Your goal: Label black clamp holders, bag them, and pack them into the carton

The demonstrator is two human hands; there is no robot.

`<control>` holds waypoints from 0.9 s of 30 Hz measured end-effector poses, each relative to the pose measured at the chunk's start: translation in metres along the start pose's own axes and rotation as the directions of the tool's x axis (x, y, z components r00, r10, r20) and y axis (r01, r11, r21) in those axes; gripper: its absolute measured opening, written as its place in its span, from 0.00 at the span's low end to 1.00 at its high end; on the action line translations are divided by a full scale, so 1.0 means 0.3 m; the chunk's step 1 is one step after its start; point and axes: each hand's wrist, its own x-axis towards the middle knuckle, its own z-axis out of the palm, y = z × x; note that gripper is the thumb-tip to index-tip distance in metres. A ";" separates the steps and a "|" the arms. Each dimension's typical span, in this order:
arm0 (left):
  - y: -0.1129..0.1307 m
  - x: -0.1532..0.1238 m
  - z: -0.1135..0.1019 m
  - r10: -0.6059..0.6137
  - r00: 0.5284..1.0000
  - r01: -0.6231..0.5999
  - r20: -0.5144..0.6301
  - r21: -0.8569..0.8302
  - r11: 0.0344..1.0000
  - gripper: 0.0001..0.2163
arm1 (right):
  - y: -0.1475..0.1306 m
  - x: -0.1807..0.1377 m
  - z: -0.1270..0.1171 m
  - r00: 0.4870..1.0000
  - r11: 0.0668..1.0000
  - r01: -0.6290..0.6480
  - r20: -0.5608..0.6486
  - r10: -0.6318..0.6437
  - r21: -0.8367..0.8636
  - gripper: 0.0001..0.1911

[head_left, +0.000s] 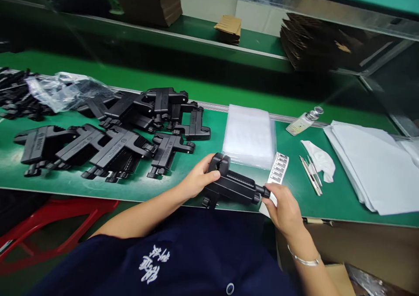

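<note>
At the table's front edge I hold a black clamp bracket [234, 184] with jaws at one end and knobs at the other. My left hand [201, 177] is closed around its jaw end, thumb on top. The fingers of my right hand [284, 206] pinch the knob [266, 192] at the bracket's right end. Beneath the right hand lies a strip of printed labels [278, 169], partly covered by it. Behind the bracket is a stack of clear plastic bags [249, 132]. More black clamp brackets [119, 149] lie in two rows to the left.
Crumpled plastic film [63, 91] covers part of a heap of black parts [16, 95] at far left. Toward the right are a small bottle [304, 120], a white cloth [321, 158], tweezers [310, 173] and white sheets [376, 165]. Folded cardboard [229, 27] sits on the shelf above.
</note>
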 end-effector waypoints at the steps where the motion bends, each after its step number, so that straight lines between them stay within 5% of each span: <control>1: 0.006 -0.005 -0.008 0.029 1.000 -0.029 0.004 0.060 0.998 0.31 | -0.004 0.007 -0.006 1.000 1.000 0.011 0.014 -0.011 -0.006 0.14; 4: 0.036 -0.028 -0.030 0.182 0.981 -0.192 0.063 0.345 0.919 0.29 | -0.022 0.033 -0.013 0.974 0.970 -0.205 0.123 0.189 0.131 0.15; 8: 0.064 -0.053 -0.048 0.329 0.916 -0.401 0.230 0.555 0.729 0.27 | -0.040 0.061 -0.002 0.799 0.733 -0.589 0.382 0.464 0.341 0.27; 10: 0.059 -0.055 -0.049 0.343 0.930 -0.356 0.133 0.561 0.748 0.27 | -0.047 0.067 0.002 0.822 0.722 -0.567 0.329 0.465 0.396 0.26; 14: 0.040 -0.046 -0.042 0.221 0.971 -0.162 -0.089 0.436 0.885 0.31 | -0.070 0.077 -0.010 0.942 0.878 -0.335 0.131 0.309 0.342 0.17; 20: 0.052 -0.043 -0.029 0.217 0.968 -0.150 -0.129 0.396 0.906 0.30 | -0.092 0.100 -0.023 0.836 0.678 -0.547 0.279 0.473 0.491 0.12; 27: 0.067 -0.018 0.006 -0.013 0.983 0.042 -0.181 0.159 0.986 0.30 | -0.065 0.092 0.010 0.810 0.492 -0.536 0.254 0.528 0.686 0.19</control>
